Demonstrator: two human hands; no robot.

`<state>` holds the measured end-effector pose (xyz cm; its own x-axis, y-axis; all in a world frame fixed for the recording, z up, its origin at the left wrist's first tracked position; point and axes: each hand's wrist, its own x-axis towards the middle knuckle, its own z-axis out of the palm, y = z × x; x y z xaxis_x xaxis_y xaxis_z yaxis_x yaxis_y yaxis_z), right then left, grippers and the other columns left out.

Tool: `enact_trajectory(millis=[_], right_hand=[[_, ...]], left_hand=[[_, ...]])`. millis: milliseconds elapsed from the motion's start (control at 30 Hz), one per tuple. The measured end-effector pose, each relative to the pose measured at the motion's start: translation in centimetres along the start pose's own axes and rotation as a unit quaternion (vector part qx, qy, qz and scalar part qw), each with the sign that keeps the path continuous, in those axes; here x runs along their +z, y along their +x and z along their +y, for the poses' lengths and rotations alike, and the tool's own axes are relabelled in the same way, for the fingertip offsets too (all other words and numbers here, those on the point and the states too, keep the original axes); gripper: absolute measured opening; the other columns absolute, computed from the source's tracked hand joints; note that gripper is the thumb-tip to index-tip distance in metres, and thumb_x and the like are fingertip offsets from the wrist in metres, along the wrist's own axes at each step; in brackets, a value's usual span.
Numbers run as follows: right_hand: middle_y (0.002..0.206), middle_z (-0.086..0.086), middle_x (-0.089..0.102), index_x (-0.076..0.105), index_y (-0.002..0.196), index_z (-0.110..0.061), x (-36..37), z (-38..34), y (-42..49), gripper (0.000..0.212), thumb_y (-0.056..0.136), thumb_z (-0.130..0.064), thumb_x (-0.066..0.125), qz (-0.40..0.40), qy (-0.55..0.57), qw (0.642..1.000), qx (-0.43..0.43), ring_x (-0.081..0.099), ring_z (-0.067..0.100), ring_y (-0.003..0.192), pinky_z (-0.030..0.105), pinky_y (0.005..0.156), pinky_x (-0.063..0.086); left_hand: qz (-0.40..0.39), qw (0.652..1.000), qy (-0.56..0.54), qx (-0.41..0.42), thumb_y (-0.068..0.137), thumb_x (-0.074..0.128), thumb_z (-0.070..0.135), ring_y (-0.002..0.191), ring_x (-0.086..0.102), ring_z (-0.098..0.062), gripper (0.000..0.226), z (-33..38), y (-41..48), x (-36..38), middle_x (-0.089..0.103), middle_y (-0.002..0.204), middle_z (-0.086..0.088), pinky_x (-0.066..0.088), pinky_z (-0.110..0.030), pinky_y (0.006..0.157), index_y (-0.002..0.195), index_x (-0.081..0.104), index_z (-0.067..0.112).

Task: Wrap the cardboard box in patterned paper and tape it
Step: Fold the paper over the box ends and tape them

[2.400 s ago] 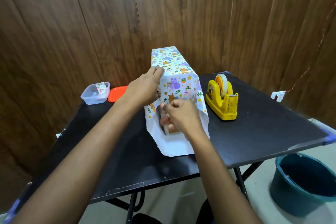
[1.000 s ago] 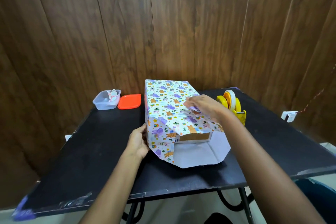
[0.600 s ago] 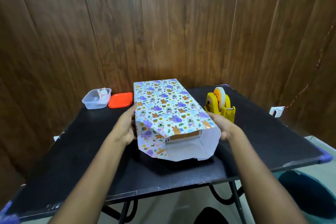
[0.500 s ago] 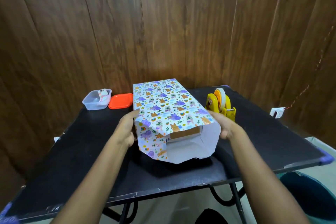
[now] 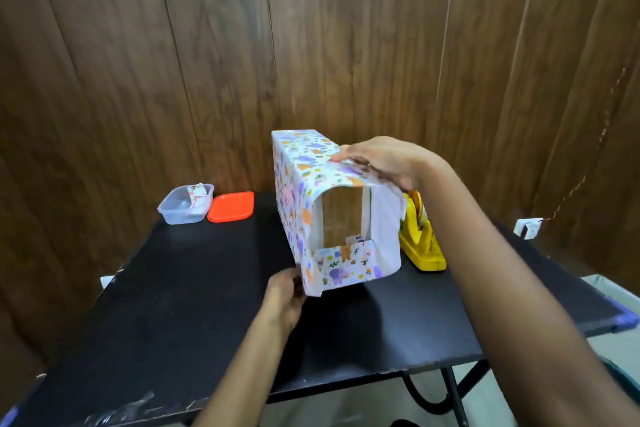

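Patterned paper (image 5: pixel 294 204) wraps your cardboard box (image 5: pixel 343 215) | near end open, taping left | right hand (image 5: pixel 384 159) fingers flat on top | left hand (image 5: pixel 284 298) at the lower corner, grip unclear

Cardboard box (image 5: pixel 341 215) on its narrow side on the black bench (image 5: pixel 190 288), near end unwrapped.
Patterned paper (image 5: pixel 294 191) covers its top and left side. The right hand (image 5: pixel 381 158) lies flat on the top near edge; the left hand (image 5: pixel 284 298) touches the paper's lower left corner, fingers hidden. A yellow tape dispenser (image 5: pixel 420 246) stands just right; a clear tub (image 5: pixel 183 208) and orange lid (image 5: pixel 231 206) sit far left.
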<state>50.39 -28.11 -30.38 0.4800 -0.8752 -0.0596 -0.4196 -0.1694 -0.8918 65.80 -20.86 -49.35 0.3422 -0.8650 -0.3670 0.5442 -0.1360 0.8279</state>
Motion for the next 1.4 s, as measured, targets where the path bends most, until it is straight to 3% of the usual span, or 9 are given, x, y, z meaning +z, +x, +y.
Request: enact_trajectory(millis=[200, 400, 533, 600, 700, 1033, 1133, 1267, 1400], right_hand=[[0.121, -0.006, 0.061, 0.063, 0.122, -0.017, 2.3, 1.3, 0.2, 0.031, 0.095, -0.026, 0.051, -0.03, -0.03, 0.998, -0.038, 0.058, 0.016, 0.111, 0.032, 0.093, 0.048], [0.112, -0.003, 0.062, 0.07, 0.1, -0.017, 2.8, 0.5, -0.4, 0.023, 0.098, -0.023, 0.048, -0.005, -0.184, 0.977, -0.108, 0.055, 0.016, 0.103, 0.03, 0.089, 0.043], [0.133, -0.001, 0.056, 0.053, 0.134, -0.025, 3.0, -0.2, 0.1, 0.037, 0.097, -0.029, 0.05, -0.035, -0.334, 0.928, -0.162, 0.052, 0.016, 0.109, 0.023, 0.073, 0.038], [0.131, -0.001, 0.058, 0.052, 0.135, -0.028, 2.9, -0.1, 0.7, 0.041, 0.094, -0.034, 0.054, -0.033, -0.339, 0.924, -0.174, 0.053, 0.014, 0.107, 0.023, 0.076, 0.038], [0.133, -0.005, 0.057, 0.055, 0.132, -0.029, 2.6, 0.4, 1.5, 0.044, 0.09, -0.037, 0.06, -0.03, -0.325, 0.927, -0.184, 0.053, 0.014, 0.117, 0.027, 0.091, 0.044], [0.149, -0.01, 0.036, 0.046, 0.138, -0.03, 2.4, 2.1, 1.9, 0.053, 0.088, -0.03, 0.064, -0.02, -0.322, 0.921, -0.22, 0.031, 0.011, 0.139, 0.023, 0.106, 0.028], [0.15, -0.006, 0.037, 0.038, 0.142, -0.034, 2.5, 1.5, 1.9, 0.061, 0.087, -0.032, 0.065, -0.021, -0.371, 0.908, -0.193, 0.038, 0.017, 0.135, 0.027, 0.1, 0.034], [0.147, -0.004, 0.041, 0.04, 0.142, -0.031, 2.3, 1.1, 2.1, 0.064, 0.084, -0.037, 0.067, -0.016, -0.387, 0.907, -0.168, 0.041, 0.019, 0.132, 0.028, 0.099, 0.036], [0.132, -0.002, 0.057, 0.055, 0.132, -0.02, 1.9, 1.5, 1.1, 0.044, 0.091, -0.035, 0.06, -0.007, -0.178, 0.969, -0.173, 0.053, 0.015, 0.121, 0.03, 0.101, 0.043]], left_hand=[[0.005, 0.988, 0.137, 0.066, 0.097, 0.035, 0.001, 0.045, 0.059, -0.008, 0.028, 2.7, -2.0, -1.2, 0.06, 0.043, 0.007, 0.043, -0.026, 0.06, 0.076, 0.05, 0.01], [0.016, 0.958, 0.178, 0.226, 0.095, 0.047, 0.021, 0.105, 0.061, -0.017, 0.024, 9.0, -5.1, 0.9, 0.069, 0.106, -0.002, 0.044, -0.03, 0.094, 0.105, 0.066, 0.011], [-0.113, 0.859, 0.355, 0.351, 0.1, 0.041, 0.025, 0.097, 0.047, 0.026, 0.026, 14.1, -6.6, 3.1, 0.051, 0.117, 0.025, 0.034, 0.007, 0.074, 0.12, 0.056, 0.023], [-0.157, 0.769, 0.529, 0.323, 0.098, 0.042, 0.032, 0.131, 0.031, 0.008, 0.032, 15.2, -5.9, 3.9, 0.039, 0.142, 0.015, 0.03, -0.008, 0.099, 0.126, 0.056, 0.026], [-0.098, 0.618, 0.716, 0.309, 0.099, 0.039, 0.036, 0.141, 0.023, -0.012, 0.042, 15.4, -4.9, 4.4, 0.025, 0.153, 0.008, 0.025, -0.021, 0.098, 0.141, 0.038, 0.033], [-0.01, 0.473, 0.797, 0.375, 0.101, 0.034, 0.019, 0.133, 0.037, -0.019, 0.052, 14.4, -4.7, 4.6, 0.027, 0.153, 0.004, 0.035, -0.026, 0.093, 0.15, 0.017, 0.026], [0.009, 0.463, 0.803, 0.376, 0.099, 0.034, 0.02, 0.11, 0.055, -0.025, 0.05, 14.6, -4.3, 4.5, 0.048, 0.141, -0.004, 0.046, -0.033, 0.085, 0.147, 0.025, 0.029], [-0.01, 0.502, 0.782, 0.371, 0.099, 0.037, 0.018, 0.128, 0.044, -0.016, 0.046, 14.8, -4.5, 4.5, 0.039, 0.147, 0.006, 0.038, -0.022, 0.09, 0.144, 0.035, 0.027], [-0.036, 0.548, 0.752, 0.365, 0.098, 0.043, 0.037, 0.132, 0.04, -0.013, 0.046, 15.1, -4.6, 4.7, 0.039, 0.147, 0.006, 0.033, -0.018, 0.09, 0.141, 0.041, 0.023]])
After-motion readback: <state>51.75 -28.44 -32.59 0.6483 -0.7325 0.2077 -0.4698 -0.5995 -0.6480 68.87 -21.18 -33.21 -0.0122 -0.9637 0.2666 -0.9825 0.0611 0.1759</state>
